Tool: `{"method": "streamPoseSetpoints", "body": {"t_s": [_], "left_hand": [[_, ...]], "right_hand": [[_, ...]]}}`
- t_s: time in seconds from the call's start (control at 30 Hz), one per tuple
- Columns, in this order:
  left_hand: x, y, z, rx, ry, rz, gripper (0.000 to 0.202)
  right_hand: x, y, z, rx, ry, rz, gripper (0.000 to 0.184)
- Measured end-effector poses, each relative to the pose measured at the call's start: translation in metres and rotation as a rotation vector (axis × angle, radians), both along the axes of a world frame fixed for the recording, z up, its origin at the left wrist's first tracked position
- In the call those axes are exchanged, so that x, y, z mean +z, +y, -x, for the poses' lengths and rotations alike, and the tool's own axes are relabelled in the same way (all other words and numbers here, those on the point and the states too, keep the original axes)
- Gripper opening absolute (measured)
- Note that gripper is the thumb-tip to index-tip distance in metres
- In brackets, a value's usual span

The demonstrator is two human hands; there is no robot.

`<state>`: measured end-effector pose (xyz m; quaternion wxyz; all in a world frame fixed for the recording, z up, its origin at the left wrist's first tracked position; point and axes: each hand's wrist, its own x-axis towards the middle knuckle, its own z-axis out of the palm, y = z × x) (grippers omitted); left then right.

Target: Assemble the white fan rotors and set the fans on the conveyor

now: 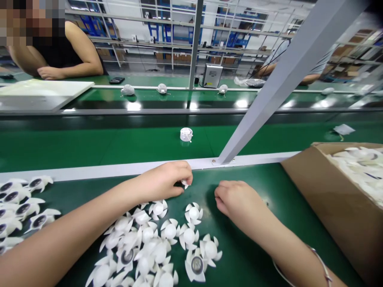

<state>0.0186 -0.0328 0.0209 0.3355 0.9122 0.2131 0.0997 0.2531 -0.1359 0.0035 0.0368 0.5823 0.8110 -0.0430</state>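
My left hand (163, 181) rests at the far edge of the green bench top, its fingertips pinching a small white plastic piece (185, 184). My right hand (231, 201) lies a little to the right, fingers curled, and nothing shows in them. Below and between my hands lies a loose heap of white petal-shaped plastic parts (189, 236), some overlapping. Further left, a group of similar parts with dark round centres (18, 203) lies beside my left forearm.
An open cardboard box (329, 211) full of white parts stands at right. Beyond a white rail, a green conveyor belt (89, 143) carries a round white part (186, 134). A grey metal post (269, 91) rises from the rail. Co-workers sit across the belt.
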Motion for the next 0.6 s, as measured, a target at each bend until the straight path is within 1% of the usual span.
{"method": "streamPoseSetpoints", "body": {"t_s": [0.1, 0.17, 0.23, 0.33, 0.37, 0.43, 0.5, 0.6], "left_hand": [[0.004, 0.0, 0.003, -0.046, 0.053, 0.132, 0.015], [0.003, 0.002, 0.006, -0.036, 0.069, 0.21, 0.009], [-0.002, 0.003, 0.006, 0.014, 0.022, 0.293, 0.007], [-0.014, 0.005, 0.004, 0.086, -0.058, 0.392, 0.018], [-0.018, 0.005, 0.003, 0.09, -0.052, 0.385, 0.023], [-0.022, 0.005, 0.002, 0.086, -0.004, 0.306, 0.031], [-0.023, 0.004, 0.0, 0.082, 0.037, 0.21, 0.034], [-0.02, 0.002, -0.001, 0.079, 0.074, 0.14, 0.033]], "right_hand": [[-0.003, 0.0, 0.001, -0.014, -0.028, -0.05, 0.014], [-0.005, 0.002, 0.0, -0.008, 0.062, -0.073, 0.013], [-0.007, 0.005, 0.0, -0.007, 0.268, -0.076, 0.013], [-0.01, 0.009, 0.005, -0.028, 0.613, -0.083, 0.013], [-0.01, 0.011, 0.008, -0.033, 0.686, -0.09, 0.012], [-0.011, 0.013, 0.015, -0.029, 0.76, -0.094, 0.011], [-0.012, 0.014, 0.022, -0.003, 0.771, -0.085, 0.011], [-0.016, 0.015, 0.032, 0.048, 0.74, -0.094, 0.012]]}}
